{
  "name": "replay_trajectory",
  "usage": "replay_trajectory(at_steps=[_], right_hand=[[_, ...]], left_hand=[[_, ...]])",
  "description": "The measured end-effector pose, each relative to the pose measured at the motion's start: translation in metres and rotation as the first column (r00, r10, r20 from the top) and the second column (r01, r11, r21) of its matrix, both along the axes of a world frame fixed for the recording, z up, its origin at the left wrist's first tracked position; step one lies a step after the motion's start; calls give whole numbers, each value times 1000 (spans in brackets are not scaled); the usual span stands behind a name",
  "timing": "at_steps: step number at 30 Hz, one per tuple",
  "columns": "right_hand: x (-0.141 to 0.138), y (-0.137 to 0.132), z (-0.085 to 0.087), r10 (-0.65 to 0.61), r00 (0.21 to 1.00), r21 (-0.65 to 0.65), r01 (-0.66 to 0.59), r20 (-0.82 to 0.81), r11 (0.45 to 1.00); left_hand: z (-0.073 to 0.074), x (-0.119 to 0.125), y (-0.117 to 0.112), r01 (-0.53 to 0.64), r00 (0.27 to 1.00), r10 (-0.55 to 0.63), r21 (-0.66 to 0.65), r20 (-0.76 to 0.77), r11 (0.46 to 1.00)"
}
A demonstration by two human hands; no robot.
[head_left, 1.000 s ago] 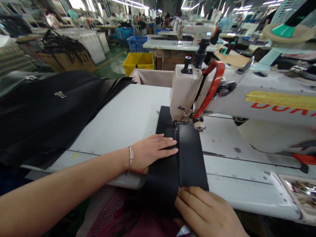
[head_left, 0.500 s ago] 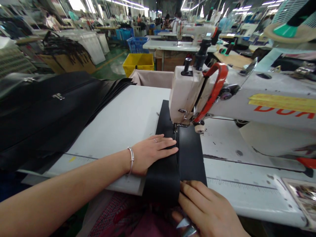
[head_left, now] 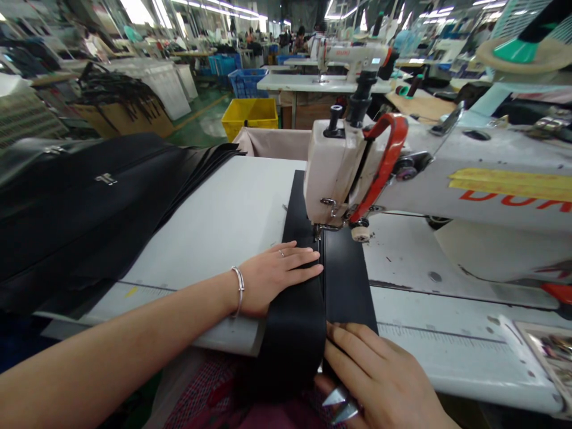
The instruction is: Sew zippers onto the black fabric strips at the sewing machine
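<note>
A black leather-like panel (head_left: 348,280) lies under the presser foot (head_left: 318,232) of a white sewing machine (head_left: 330,173), its near part hanging over the table edge. My left hand (head_left: 279,277) rests flat on its left part, fingers stretched out just in front of the foot. At the near edge, my right hand (head_left: 375,369) is closed on the panel by its central seam, the fingers on top. Two pointed metal blades, like those of thread snips (head_left: 342,406), stick out from under the right palm; their handles are hidden.
A pile of black panels (head_left: 80,208) with metal emblems covers the table's left side. A fabric-lined bin (head_left: 277,142) stands behind the table, with a yellow crate (head_left: 250,113) beyond. A ruler strip (head_left: 447,336) runs along the front edge.
The black panel has slid a little farther away under the presser foot, its far edge now higher in view. Both hands stay nearly where they were.
</note>
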State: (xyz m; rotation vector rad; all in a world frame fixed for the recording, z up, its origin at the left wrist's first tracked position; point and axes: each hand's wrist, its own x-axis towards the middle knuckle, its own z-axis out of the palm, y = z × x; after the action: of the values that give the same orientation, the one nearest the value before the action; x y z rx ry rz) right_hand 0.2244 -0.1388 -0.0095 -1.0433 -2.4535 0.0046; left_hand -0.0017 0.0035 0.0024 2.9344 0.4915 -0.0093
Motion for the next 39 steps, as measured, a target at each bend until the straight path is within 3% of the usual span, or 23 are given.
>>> replay_trajectory(at_steps=[12,32,36,39], right_hand=[[7,5,-1,-42,999,-82,44,24,996],[3,7,-3,-19,998,-84,14,-65,996],[6,26,6,-51,993,-183,32,-104,983],[9,56,13,-118,993,-245,119,18,962]], left_hand=[[1,1,0,-9,1000,9,1,7,1000],[-2,0,4,-13,998,16,-51,53,999],[-5,-3,7,2,989,21,-150,149,989],[-9,-5,5,-84,920,205,-345,333,935]])
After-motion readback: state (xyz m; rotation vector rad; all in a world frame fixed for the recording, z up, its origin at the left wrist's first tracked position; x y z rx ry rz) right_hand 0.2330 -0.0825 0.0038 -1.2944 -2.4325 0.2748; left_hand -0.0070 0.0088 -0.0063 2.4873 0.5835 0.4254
